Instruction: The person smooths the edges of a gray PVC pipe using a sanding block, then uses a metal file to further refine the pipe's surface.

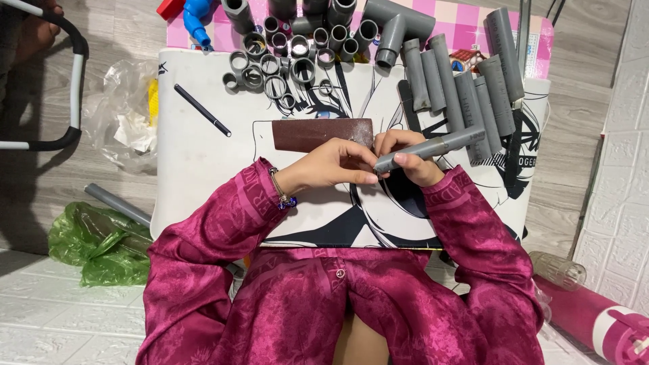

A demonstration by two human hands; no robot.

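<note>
1. A short grey pipe (433,146) lies slanted across the middle of the table (203,162), its near end low at the left and its far end pointing up to the right.
2. The right hand (414,157) is closed around the pipe, its fingers (405,161) wrapped over it and the thumb pressed along the lower side.
3. The left hand (331,165) reaches in from the left; its fingers (368,177) are pinched together at the near end of the pipe, touching it. What they hold there, if anything, I cannot tell.
4. Just behind both hands lies a brown sanding sheet (321,133), flat on the table, its right end partly hidden by the knuckles.
5. To the right, a row of longer grey pipes (473,101) lies side by side, the held pipe's far end touching that row.
6. At the back left sits a cluster of short grey rings (270,67), with larger fittings (392,27) behind them, among them a tee piece.
7. A black pen (203,110) lies alone on the left of the table, well apart from the hands.
8. A blue fitting (197,20) rests at the far left corner.
9. On the floor to the left are a green bag (94,243) and a loose grey pipe (116,204).
10. A beaded bracelet (282,195) sits on the left wrist.
</note>
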